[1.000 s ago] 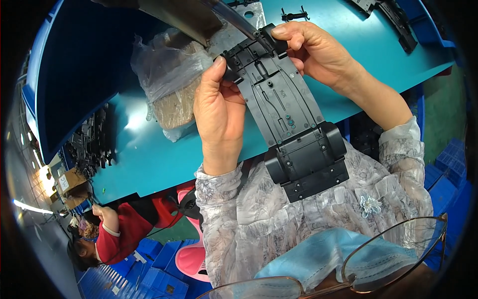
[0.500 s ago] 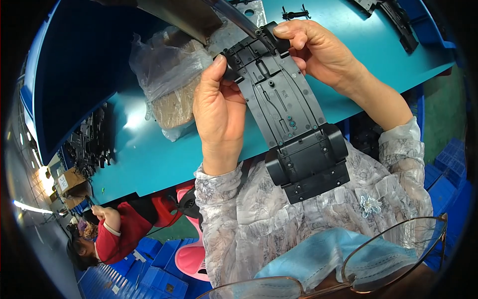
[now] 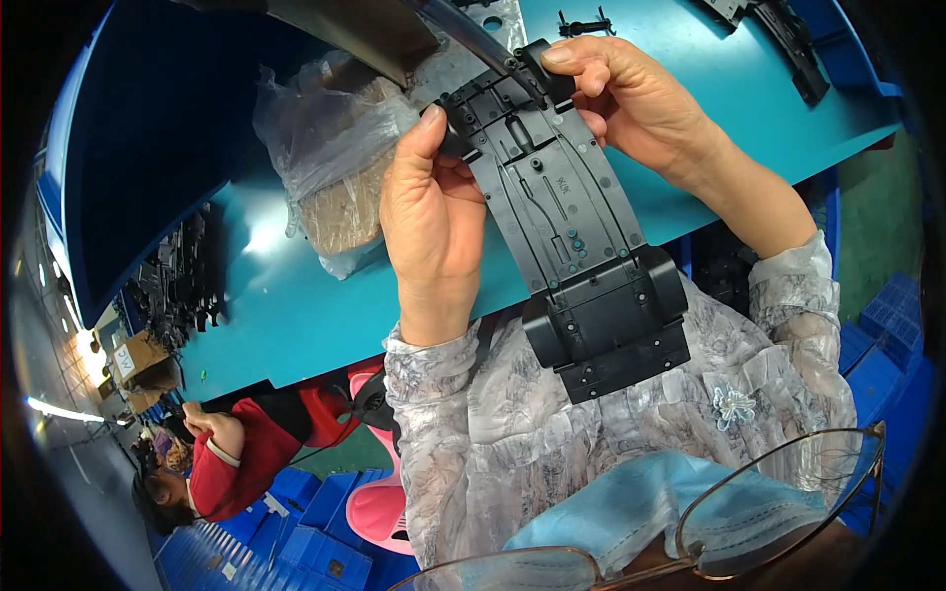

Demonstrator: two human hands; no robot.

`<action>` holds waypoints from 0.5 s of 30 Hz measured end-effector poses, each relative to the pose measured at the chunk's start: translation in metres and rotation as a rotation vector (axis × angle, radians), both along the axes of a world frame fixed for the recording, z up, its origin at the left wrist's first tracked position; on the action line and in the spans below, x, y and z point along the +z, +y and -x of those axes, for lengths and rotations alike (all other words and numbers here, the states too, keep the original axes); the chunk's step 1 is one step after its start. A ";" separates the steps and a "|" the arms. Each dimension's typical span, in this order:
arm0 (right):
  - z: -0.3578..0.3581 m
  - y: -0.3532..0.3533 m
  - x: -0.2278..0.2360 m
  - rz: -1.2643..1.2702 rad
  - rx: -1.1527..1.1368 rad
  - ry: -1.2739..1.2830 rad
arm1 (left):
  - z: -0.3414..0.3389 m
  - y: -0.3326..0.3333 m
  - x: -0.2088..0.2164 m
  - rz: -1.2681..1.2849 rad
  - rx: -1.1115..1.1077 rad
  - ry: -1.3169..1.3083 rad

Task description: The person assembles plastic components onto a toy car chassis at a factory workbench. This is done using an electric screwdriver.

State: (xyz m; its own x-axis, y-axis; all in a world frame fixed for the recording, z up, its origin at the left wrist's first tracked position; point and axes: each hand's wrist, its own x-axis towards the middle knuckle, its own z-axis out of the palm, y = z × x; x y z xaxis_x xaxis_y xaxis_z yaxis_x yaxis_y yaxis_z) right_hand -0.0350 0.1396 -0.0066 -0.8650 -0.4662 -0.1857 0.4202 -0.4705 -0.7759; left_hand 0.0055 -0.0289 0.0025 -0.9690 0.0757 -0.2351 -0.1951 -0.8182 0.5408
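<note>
Both hands hold up a black plastic chassis plate (image 3: 562, 197), long and ribbed, with wheel-arch shapes at each end. My left hand (image 3: 431, 222) grips its far left corner, thumb on top and fingers curled beneath. At the far right corner, my right hand (image 3: 641, 103) pinches the edge between thumb and fingers. The plate's near end hangs over my lap, in front of my patterned sleeves and shirt. A metal rod (image 3: 468, 39) reaches down to the plate's far end; whether its tip touches the plate I cannot tell.
A plastic-wrapped brown block (image 3: 340, 212) lies on the teal table (image 3: 266, 315) to the left. Black parts (image 3: 182, 271) are heaped at the far left. A small black part (image 3: 585, 24) and longer ones (image 3: 788, 49) lie at the back. A person in red (image 3: 246, 448) sits at lower left.
The chassis plate and both hands have barely shifted, a touch toward the far side. The grip stays the same.
</note>
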 end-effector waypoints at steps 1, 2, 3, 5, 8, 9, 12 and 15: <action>0.000 0.000 0.000 0.008 0.003 0.003 | 0.000 0.000 0.000 0.005 0.002 -0.001; 0.000 0.000 0.000 0.009 0.003 0.002 | 0.000 0.000 0.000 0.005 0.002 -0.002; 0.001 0.001 0.000 0.007 0.005 0.008 | 0.001 0.001 0.001 0.013 0.003 -0.004; 0.000 0.000 0.001 0.004 0.010 0.017 | 0.000 0.000 0.002 0.019 0.007 -0.003; 0.000 0.000 0.002 -0.006 0.007 0.024 | 0.000 0.001 0.001 0.012 0.011 0.001; -0.001 0.000 0.002 -0.013 0.005 0.025 | 0.000 0.001 0.000 0.018 0.029 -0.004; 0.000 0.001 0.001 -0.031 0.002 0.034 | 0.000 0.002 0.002 0.015 0.020 0.001; -0.001 0.001 0.004 -0.046 0.007 0.022 | 0.000 0.000 0.000 0.015 0.006 0.007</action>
State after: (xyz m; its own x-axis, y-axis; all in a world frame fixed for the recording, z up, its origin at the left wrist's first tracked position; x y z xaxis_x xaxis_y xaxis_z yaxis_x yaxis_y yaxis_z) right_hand -0.0343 0.1409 -0.0029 -0.8658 -0.4639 -0.1877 0.4058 -0.4315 -0.8057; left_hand 0.0059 -0.0287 0.0027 -0.9711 0.0662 -0.2294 -0.1863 -0.8111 0.5545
